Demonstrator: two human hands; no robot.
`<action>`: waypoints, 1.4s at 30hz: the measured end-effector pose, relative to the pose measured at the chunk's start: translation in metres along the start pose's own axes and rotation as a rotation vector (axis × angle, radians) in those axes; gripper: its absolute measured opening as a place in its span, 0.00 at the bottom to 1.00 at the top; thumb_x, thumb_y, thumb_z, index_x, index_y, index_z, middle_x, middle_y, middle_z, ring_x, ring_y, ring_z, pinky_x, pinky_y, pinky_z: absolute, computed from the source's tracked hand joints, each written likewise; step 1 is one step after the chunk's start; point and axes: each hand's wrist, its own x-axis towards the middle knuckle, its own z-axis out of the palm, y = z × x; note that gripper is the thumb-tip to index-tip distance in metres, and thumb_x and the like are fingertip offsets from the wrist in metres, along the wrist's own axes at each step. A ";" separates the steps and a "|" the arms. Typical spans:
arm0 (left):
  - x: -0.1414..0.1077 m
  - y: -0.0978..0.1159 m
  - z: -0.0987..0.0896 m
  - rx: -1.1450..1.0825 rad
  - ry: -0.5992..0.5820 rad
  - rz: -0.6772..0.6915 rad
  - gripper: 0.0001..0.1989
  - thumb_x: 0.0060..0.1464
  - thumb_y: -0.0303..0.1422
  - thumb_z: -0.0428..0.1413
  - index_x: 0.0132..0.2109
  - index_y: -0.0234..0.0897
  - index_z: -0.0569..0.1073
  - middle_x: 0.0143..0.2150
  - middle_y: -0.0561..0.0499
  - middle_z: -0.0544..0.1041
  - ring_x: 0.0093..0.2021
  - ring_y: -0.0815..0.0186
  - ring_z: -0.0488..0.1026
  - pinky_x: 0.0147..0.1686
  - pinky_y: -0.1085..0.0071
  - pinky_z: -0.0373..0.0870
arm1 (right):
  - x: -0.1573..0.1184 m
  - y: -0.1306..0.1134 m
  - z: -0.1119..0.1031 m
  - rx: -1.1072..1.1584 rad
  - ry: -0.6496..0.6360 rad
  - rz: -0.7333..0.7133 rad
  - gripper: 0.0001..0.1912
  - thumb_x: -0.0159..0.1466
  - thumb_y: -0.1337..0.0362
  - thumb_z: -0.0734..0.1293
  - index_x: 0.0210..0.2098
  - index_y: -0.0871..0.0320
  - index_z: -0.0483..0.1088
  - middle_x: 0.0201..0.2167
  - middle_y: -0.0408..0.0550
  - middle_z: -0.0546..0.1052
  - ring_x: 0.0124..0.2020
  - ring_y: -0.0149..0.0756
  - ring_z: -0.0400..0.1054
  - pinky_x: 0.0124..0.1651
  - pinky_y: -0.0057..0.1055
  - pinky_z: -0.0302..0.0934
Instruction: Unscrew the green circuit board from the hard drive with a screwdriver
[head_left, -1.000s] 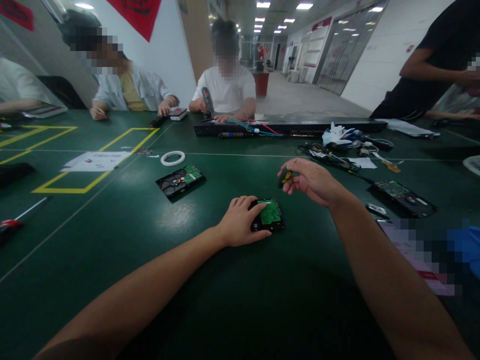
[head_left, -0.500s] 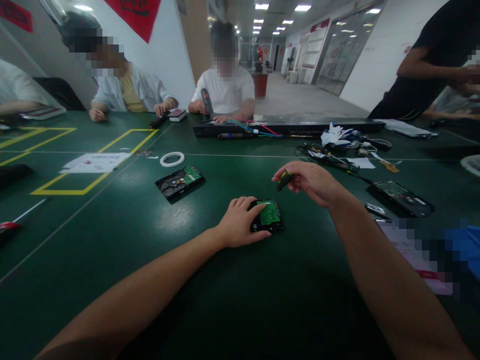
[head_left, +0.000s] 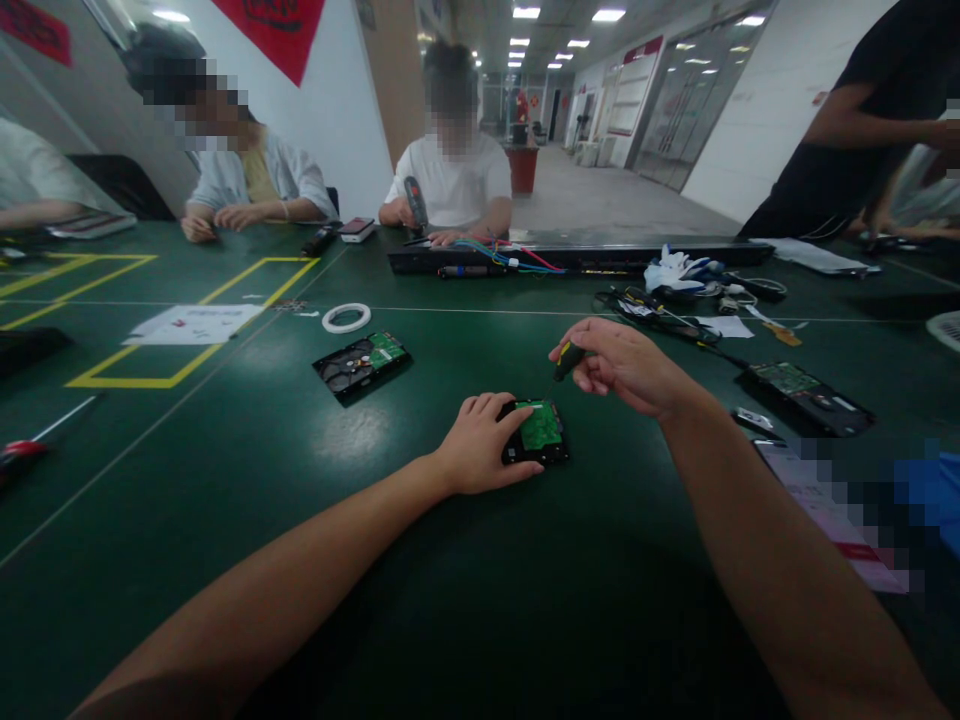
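Note:
A black hard drive [head_left: 553,455] with a green circuit board facing up lies on the dark green table [head_left: 450,580]. My left hand [head_left: 480,445] grips its left side, the thumb along the near edge and the fingers over the board and the far edge. Above the drive's far right corner, my right hand [head_left: 619,365] pinches a screwdriver [head_left: 570,358] with a dark and yellow handle. Its thin shaft points down toward the board; whether the tip touches cannot be made out. Farther left lies another hard drive [head_left: 362,366], board up.
A white tape ring [head_left: 346,318] lies beyond the second drive. At the right are a third drive [head_left: 806,397], cables [head_left: 649,312] and white gloves [head_left: 679,270]. A red-handled screwdriver [head_left: 26,450] lies far left. Across the table, a person [head_left: 450,180] holds a power tool [head_left: 415,202].
My left hand and the drive stay in place. The screwdriver's handle tilts slightly differently in my right hand. Across the table, a co-worker's hand has drawn back leftward from a dark tool.

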 end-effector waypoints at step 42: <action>0.000 -0.001 0.002 -0.022 0.003 -0.005 0.44 0.60 0.63 0.58 0.74 0.43 0.64 0.69 0.36 0.66 0.67 0.40 0.63 0.65 0.40 0.61 | 0.001 0.002 -0.004 0.016 -0.030 0.014 0.06 0.69 0.59 0.70 0.41 0.55 0.74 0.43 0.54 0.83 0.29 0.34 0.70 0.27 0.30 0.65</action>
